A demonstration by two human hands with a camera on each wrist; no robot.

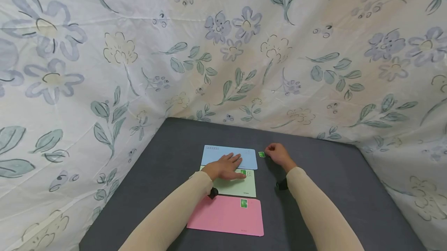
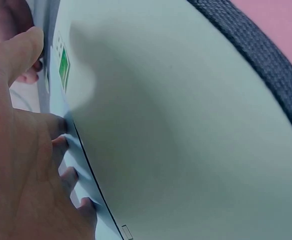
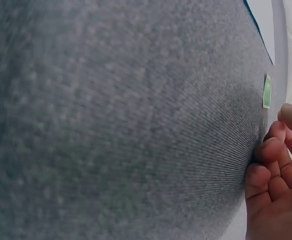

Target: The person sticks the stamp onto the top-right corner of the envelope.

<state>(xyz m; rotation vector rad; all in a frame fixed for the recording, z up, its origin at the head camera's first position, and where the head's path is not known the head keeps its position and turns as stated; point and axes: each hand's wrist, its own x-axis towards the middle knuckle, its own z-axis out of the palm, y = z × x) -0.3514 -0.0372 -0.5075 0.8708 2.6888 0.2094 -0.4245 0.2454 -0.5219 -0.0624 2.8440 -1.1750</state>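
A light blue envelope (image 1: 249, 157) lies at the back of a row of three, with a pale green envelope (image 1: 232, 189) just in front of it. My left hand (image 1: 225, 166) rests flat across these two, fingers spread on the blue one and thumb over the green one. Right of the blue envelope, a small green stamp (image 1: 262, 154) lies on the dark tabletop. Just right of that stamp is my right hand (image 1: 278, 155), its fingers curled and thumb near the index fingertip. The right wrist view shows the stamp (image 3: 267, 92) apart from the fingertips, and nothing visible between them.
A pink envelope (image 1: 227, 216) with a green stamp (image 1: 243, 203) lies nearest me. Another green stamp (image 1: 243, 172) sits on the green envelope. The dark grey table (image 1: 331, 181) is bordered by a floral curtain (image 1: 297, 68) at the back and sides.
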